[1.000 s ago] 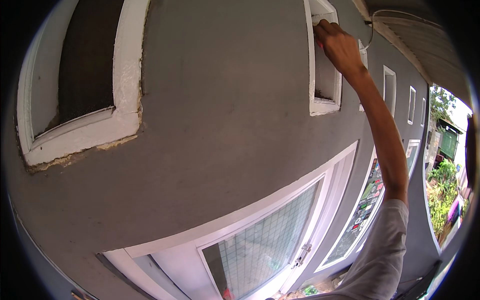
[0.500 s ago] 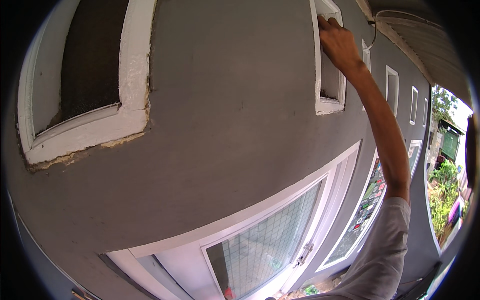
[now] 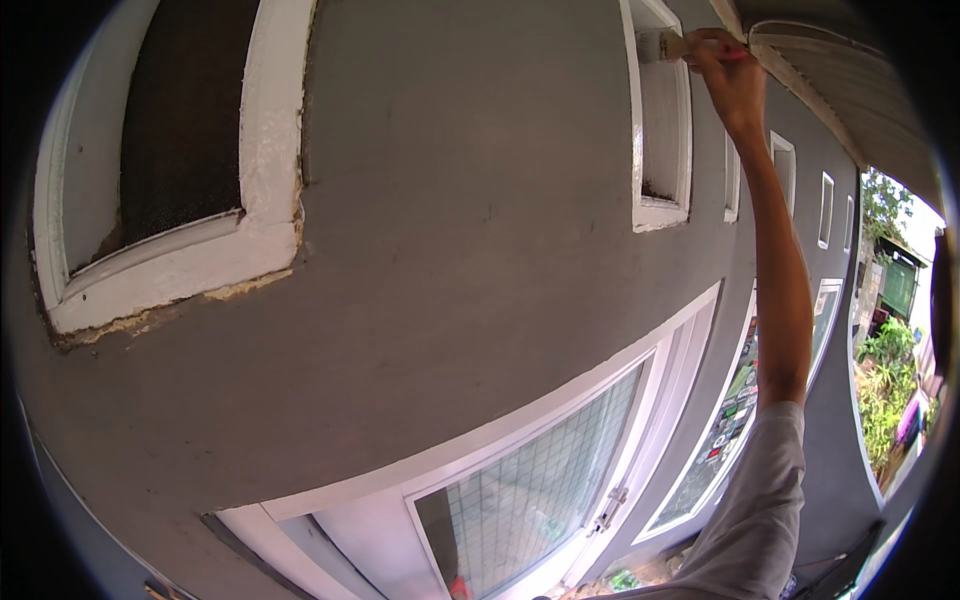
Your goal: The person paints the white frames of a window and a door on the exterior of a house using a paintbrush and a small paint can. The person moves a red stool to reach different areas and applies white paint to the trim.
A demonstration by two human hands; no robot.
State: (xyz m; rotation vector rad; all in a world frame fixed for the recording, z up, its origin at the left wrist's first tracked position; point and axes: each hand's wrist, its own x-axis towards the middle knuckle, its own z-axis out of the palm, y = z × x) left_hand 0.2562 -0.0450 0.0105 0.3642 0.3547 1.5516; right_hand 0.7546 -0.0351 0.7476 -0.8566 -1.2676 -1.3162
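Note:
My right hand (image 3: 733,80) is raised high on the wall, its fingers closed around a paintbrush (image 3: 674,45). A bit of red shows on the handle between my fingers. The pale bristles point left, into the upper part of a narrow white-framed window opening (image 3: 640,150). Whether they touch the frame's inner face, I cannot tell. White paint on the frame looks glossy, and the recess has a dark patch at its bottom. My left hand is out of the picture.
A larger white window frame (image 3: 268,130) with a chipped lower edge is at upper left on the grey wall (image 3: 450,230). Below stands a white glazed door (image 3: 540,480) with a metal latch. Smaller openings (image 3: 827,210) run off to the right under a roof overhang (image 3: 840,90).
My right hand has moved right, out of the narrow window opening, and its arm has straightened. The paintbrush, hidden before, now shows.

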